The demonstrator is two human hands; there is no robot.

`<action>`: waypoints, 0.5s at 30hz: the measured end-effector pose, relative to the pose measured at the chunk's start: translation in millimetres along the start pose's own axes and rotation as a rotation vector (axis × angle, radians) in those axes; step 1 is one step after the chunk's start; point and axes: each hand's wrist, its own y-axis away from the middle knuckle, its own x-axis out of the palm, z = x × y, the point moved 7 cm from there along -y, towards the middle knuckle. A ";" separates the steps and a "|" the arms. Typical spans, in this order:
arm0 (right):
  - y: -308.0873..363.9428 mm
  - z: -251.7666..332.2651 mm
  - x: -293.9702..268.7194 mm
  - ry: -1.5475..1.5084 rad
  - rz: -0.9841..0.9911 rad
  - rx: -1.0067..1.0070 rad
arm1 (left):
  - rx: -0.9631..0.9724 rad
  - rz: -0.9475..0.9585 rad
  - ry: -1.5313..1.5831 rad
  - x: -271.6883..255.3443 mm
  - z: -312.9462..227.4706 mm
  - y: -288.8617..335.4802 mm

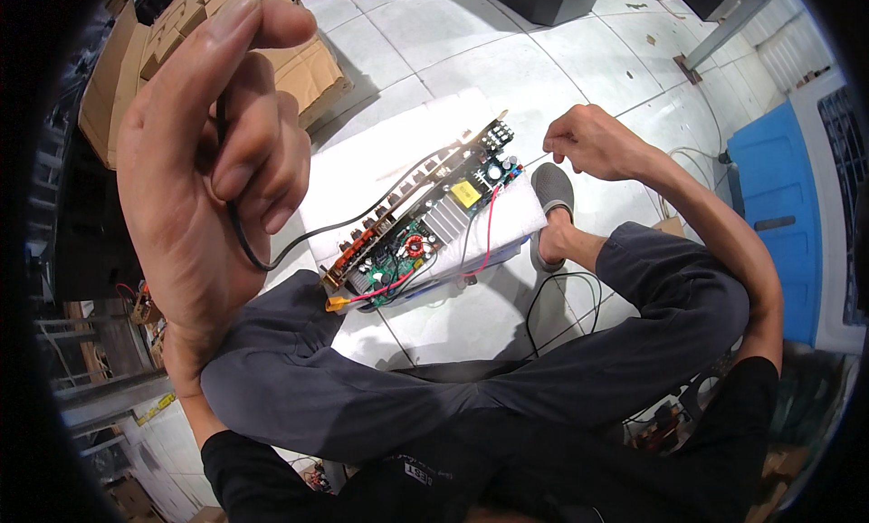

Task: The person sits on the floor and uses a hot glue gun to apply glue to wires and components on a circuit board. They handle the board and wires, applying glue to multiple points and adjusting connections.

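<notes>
Fingers of the left hand (204, 152), raised large in the upper left of the frame, curl shut around a black cable (299, 238) that runs down to a circuit board (421, 220) at centre. Board rests on a white foam block (362, 165). Right hand (588, 143), upper right of centre, is loosely closed; what it pinches cannot be told.
</notes>
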 end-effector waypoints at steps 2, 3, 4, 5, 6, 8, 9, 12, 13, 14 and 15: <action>-3.4 -0.1 3.2 0.064 0.065 -0.041 | -0.016 -0.018 -0.060 5.9 -4.6 0.0; -4.2 1.6 4.4 0.097 0.098 -0.065 | -0.020 -0.021 -0.066 6.0 -6.8 0.4; -3.3 3.6 3.0 0.097 0.087 -0.078 | -0.023 -0.024 -0.068 5.5 -7.3 0.9; -1.3 5.9 0.9 0.097 0.077 -0.091 | -0.024 -0.023 -0.069 5.3 -7.6 1.0; 0.4 8.0 -1.2 0.096 0.067 -0.103 | -0.025 -0.021 -0.069 5.0 -7.6 0.9; 1.0 10.0 -4.5 0.090 0.058 -0.053 | -0.022 -0.020 -0.072 3.6 -8.4 1.0; 0.8 10.0 -5.4 0.087 0.054 -0.029 | -0.018 -0.020 -0.073 2.1 -8.0 1.4; 0.9 3.3 -5.9 0.117 0.014 -0.010 | -0.019 -0.043 -0.070 3.8 -6.4 1.5; -0.2 1.4 -5.0 0.112 0.019 0.002 | -0.021 -0.059 -0.073 4.1 -7.0 2.0; -1.6 -0.4 -4.3 0.106 0.023 0.014 | -0.023 -0.057 -0.076 4.4 -7.1 2.2; -2.4 -2.5 -3.7 0.100 0.028 0.027 | -0.024 -0.055 -0.080 4.5 -7.1 2.2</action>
